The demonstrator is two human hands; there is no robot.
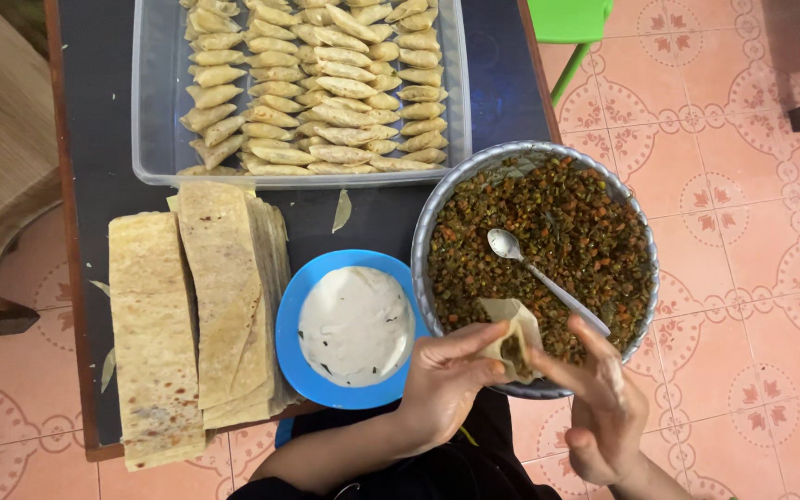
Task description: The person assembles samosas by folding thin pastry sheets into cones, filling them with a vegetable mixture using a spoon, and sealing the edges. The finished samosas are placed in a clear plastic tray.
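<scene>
My left hand (444, 381) grips a pale pastry cone (514, 335) that is open at the top, with brown-green filling showing inside. My right hand (604, 400) touches the cone's right edge with its fingertips. Both hands hover over the near rim of a metal bowl (437, 206) full of chopped filling. A metal spoon (541, 276) rests in that filling, its handle pointing toward my right hand.
A blue plate (293, 319) of white paste sits left of the bowl. Stacks of flat pastry strips (196, 306) lie at the left. A clear tray (155, 111) holds several folded pastries at the back. The dark table's edge (74, 278) borders pink floor tiles; a green chair leg (574, 65) stands nearby.
</scene>
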